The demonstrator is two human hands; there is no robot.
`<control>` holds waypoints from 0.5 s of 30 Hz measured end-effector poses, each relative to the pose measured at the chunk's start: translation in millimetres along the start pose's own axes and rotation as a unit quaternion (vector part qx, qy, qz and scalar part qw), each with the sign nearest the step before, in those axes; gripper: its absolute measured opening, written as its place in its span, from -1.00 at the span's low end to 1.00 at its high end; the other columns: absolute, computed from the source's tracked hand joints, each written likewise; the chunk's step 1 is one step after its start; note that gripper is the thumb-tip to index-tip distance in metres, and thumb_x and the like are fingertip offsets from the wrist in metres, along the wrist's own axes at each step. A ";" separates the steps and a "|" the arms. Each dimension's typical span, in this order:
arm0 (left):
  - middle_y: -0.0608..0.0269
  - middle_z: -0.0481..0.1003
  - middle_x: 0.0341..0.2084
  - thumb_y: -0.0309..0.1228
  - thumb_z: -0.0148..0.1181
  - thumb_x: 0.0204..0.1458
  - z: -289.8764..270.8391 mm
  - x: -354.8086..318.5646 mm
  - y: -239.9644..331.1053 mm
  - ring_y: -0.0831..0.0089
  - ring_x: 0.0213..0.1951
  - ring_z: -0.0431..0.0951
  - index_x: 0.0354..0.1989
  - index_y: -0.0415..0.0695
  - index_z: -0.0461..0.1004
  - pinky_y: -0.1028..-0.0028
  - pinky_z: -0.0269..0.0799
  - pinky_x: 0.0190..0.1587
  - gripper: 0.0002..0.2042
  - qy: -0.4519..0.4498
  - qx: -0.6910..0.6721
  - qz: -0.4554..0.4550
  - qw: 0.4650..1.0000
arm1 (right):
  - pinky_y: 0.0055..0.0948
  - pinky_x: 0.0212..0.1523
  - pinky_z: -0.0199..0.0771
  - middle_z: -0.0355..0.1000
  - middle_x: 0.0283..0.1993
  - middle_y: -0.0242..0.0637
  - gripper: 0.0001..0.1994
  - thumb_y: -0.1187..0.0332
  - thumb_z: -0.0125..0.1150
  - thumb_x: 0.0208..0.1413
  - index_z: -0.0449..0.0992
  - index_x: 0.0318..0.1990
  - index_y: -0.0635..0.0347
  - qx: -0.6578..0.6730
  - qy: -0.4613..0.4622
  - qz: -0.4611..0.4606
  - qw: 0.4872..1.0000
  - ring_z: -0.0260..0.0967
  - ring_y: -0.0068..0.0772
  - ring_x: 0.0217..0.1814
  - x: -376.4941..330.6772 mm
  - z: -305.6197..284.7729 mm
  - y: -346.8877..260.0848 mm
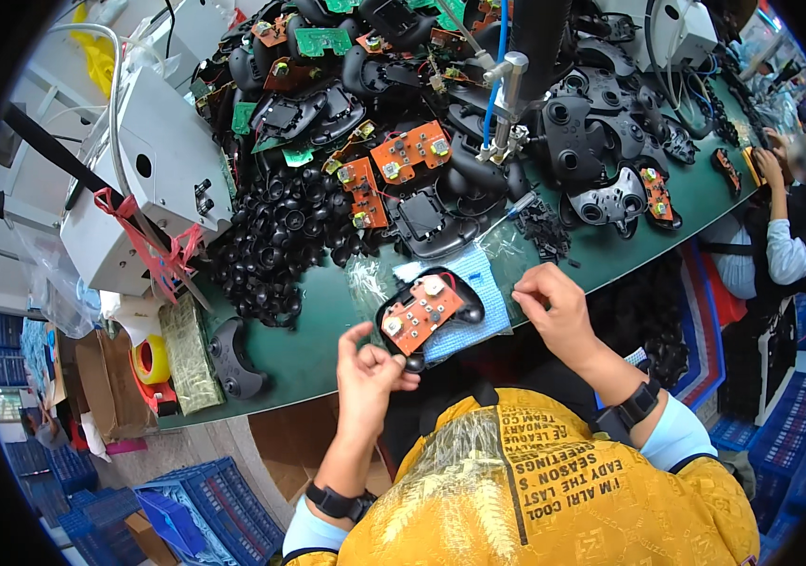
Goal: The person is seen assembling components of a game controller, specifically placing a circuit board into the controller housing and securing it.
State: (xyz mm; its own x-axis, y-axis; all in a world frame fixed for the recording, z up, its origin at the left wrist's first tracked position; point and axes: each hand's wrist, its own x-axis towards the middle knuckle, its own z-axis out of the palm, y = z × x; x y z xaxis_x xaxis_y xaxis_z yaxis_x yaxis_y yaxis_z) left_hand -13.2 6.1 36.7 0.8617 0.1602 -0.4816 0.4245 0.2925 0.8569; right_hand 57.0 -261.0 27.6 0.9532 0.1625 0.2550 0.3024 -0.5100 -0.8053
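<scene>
Where controller (422,318) lies, shells (422,215) seemingly crowd.

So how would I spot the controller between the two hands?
On the green bench, find the blue pad at the near edge. Partly on it lies an opened black controller. Unlike the black shell just behind, it shows an orange board.

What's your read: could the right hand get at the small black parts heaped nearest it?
Probably yes: the small black parts lie just beyond the right hand, and nothing visible stands between them.
</scene>
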 end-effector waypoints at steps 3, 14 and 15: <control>0.28 0.39 -0.45 -0.65 0.23 0.04 -0.3 -15.5 -4.8 0.48 -0.53 0.52 0.21 -0.25 0.13 0.48 0.56 -0.49 -0.43 0.030 0.087 0.041 0.995 | -0.29 -0.37 0.45 0.41 -0.31 -0.20 -0.84 0.61 0.32 -0.09 0.43 -0.40 0.25 -0.095 0.006 -0.100 0.990 0.42 -0.13 -0.33 -0.9 3.6 11.8; 0.22 0.43 -0.29 -0.55 0.41 -0.18 22.2 32.9 40.8 0.19 -0.19 0.43 -0.28 -0.09 0.62 0.28 0.34 -0.15 -0.77 -0.070 0.526 0.415 0.739 | -0.19 -0.20 0.44 0.33 -0.28 -0.22 -0.79 0.57 0.34 -0.12 0.42 -0.34 0.18 -0.201 -0.064 -0.081 0.974 0.34 -0.07 -0.16 -2.4 -8.1 8.9; 0.24 0.45 -0.26 -0.54 0.42 -0.20 22.0 33.7 42.4 0.19 -0.17 0.44 -0.32 -0.08 0.63 0.25 0.32 -0.11 -0.79 -0.066 0.529 0.418 0.736 | -0.17 -0.18 0.43 0.34 -0.27 -0.18 -0.76 0.58 0.35 -0.13 0.41 -0.32 0.21 -0.183 -0.072 -0.079 0.977 0.35 -0.03 -0.16 -2.0 -8.8 8.4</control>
State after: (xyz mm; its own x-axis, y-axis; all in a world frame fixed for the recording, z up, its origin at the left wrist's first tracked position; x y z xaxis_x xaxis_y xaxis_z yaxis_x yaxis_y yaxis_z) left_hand 40.0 3.2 60.9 0.9344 -0.2469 0.2568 -0.3506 -0.7643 0.5412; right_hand 57.7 -273.0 25.0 0.8925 0.3674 0.2616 0.4510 -0.7328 -0.5096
